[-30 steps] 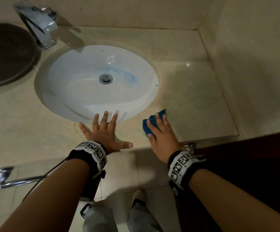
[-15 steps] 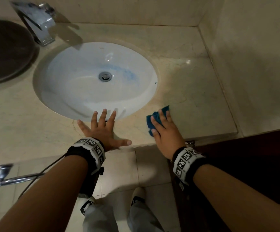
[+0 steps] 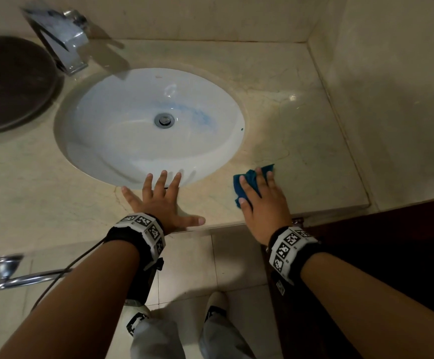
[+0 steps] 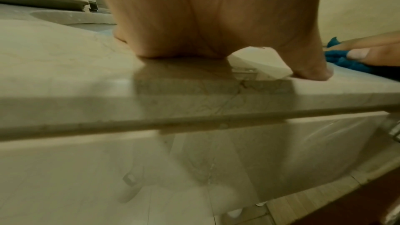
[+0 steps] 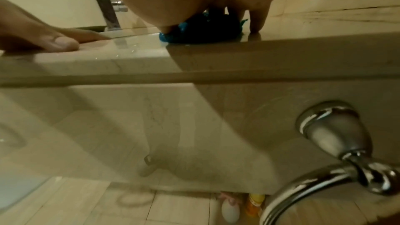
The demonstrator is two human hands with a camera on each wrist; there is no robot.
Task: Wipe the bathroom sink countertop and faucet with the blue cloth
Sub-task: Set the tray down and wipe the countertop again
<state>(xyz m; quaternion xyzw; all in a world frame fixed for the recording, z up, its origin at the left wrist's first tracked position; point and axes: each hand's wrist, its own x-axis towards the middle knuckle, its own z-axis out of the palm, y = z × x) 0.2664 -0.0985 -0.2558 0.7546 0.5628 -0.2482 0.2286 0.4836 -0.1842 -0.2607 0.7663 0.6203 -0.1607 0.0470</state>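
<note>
The blue cloth (image 3: 250, 180) lies bunched on the beige marble countertop (image 3: 301, 141), near its front edge and right of the white sink basin (image 3: 122, 130). My right hand (image 3: 262, 200) presses down on the cloth with its fingers spread straight over it; the right wrist view shows the cloth (image 5: 205, 30) under my palm. My left hand (image 3: 161, 200) rests flat on the counter at the basin's front rim, fingers spread, holding nothing. The chrome faucet (image 3: 62, 37) stands at the back left, far from both hands.
A dark round object (image 3: 11, 84) sits at the counter's far left. Walls close off the back and the right side (image 3: 392, 99). A chrome towel ring (image 3: 16, 278) hangs below the counter's front; another towel ring (image 5: 335, 143) hangs near my right wrist. Bottles (image 5: 253, 206) stand on the floor underneath.
My right hand has slid the blue cloth a little to the right along the front of the counter. My left hand has stayed planted at the basin's rim.
</note>
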